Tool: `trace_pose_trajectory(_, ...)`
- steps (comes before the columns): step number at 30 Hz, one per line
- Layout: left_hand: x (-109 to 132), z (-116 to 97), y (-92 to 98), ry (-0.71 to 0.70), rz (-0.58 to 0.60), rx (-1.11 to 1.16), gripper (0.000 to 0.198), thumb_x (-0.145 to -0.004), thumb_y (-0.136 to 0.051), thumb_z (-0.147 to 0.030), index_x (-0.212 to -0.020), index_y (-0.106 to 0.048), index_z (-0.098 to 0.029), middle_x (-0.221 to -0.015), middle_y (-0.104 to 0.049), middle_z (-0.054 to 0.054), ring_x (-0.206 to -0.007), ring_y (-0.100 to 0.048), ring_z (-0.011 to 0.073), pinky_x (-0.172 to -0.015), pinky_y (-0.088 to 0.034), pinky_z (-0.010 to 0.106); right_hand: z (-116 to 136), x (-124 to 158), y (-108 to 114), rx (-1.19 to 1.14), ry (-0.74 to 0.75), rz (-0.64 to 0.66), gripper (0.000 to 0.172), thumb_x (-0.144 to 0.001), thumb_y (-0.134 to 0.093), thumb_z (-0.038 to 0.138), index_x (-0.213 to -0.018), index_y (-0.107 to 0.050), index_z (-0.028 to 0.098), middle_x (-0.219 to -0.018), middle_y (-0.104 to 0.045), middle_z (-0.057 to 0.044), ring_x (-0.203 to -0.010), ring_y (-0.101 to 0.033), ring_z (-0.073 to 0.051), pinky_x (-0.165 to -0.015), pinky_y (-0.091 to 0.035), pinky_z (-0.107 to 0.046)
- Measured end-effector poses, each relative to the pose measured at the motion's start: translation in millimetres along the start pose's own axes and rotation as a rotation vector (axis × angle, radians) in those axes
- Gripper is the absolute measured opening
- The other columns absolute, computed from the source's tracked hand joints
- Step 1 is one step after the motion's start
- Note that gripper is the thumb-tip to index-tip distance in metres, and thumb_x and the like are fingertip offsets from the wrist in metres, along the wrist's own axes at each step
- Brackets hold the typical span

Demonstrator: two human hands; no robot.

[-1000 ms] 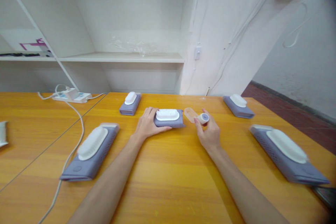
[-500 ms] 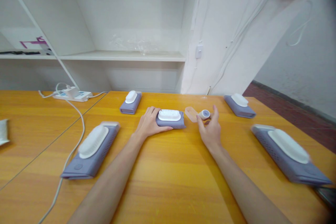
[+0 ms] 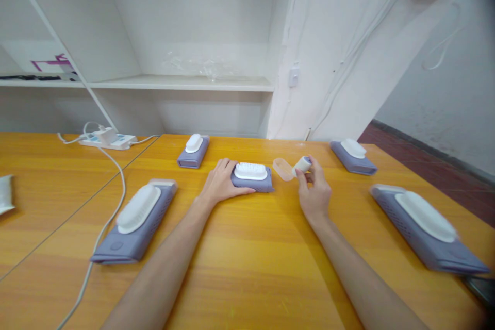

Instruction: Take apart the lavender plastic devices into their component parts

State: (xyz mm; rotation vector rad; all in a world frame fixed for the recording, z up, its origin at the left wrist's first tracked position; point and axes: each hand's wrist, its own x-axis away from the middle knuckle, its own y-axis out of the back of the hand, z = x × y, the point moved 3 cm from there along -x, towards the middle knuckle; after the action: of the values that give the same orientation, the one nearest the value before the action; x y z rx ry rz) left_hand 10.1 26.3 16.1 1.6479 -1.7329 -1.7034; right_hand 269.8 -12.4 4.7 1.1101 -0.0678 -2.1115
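My left hand [image 3: 221, 183] is curled round the left end of a purple-grey folded cloth bundle [image 3: 253, 185], its thumb along the near side. On top of that bundle lies a white brush [image 3: 250, 170] with its bristles up. A small white cylinder with a purple-grey end [image 3: 302, 165] is tilted between the thumb and fingers of my right hand [image 3: 314, 191]. Just left of it, a pale see-through oval plastic piece [image 3: 284, 169] lies on the table. The cylinder overlaps the oval piece's right end in view; whether they touch I cannot tell.
Similar bundles with white brush-like pieces stand near left [image 3: 135, 221], back left [image 3: 193, 152], back right [image 3: 352, 156] and near right [image 3: 429, 227]. A white power strip [image 3: 108, 139] trails a cable [image 3: 116, 201] over the left side. Behind are shelves [image 3: 181, 81].
My right hand's fingers have closed round the white cylinder and tipped it, so that its round end no longer faces me. My left hand and the cloth bundle stay in place.
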Motion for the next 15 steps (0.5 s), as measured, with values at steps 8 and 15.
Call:
trace_pose_trajectory(8, 0, 0, -0.1, 0.008, 0.007, -0.003, 0.074, -0.056, -0.064, -0.075, -0.106, -0.053, -0.022, -0.103, -0.054, 0.008, -0.099, -0.053, 0.0277, -0.087, -0.047, 0.043, 2, 0, -4, -0.022, 0.032, 0.089, 0.059, -0.088, -0.048, 0.039, -0.142, -0.031, 0.021, -0.119, -0.060, -0.011, -0.085, -0.063, -0.019, -0.078, -0.051, -0.034)
trace_pose_trajectory(15, 0, 1, -0.3, 0.023, 0.006, -0.002, 0.073, -0.055, -0.065, -0.075, -0.104, -0.052, -0.023, -0.103, -0.054, 0.008, -0.099, -0.053, 0.0276, -0.086, -0.047, 0.042, -7, 2, -11, 0.054, 0.041, 0.126, 0.062, -0.086, -0.051, 0.044, -0.138, -0.030, 0.017, -0.111, -0.064, -0.012, -0.097, -0.060, -0.025, -0.086, -0.045, -0.042)
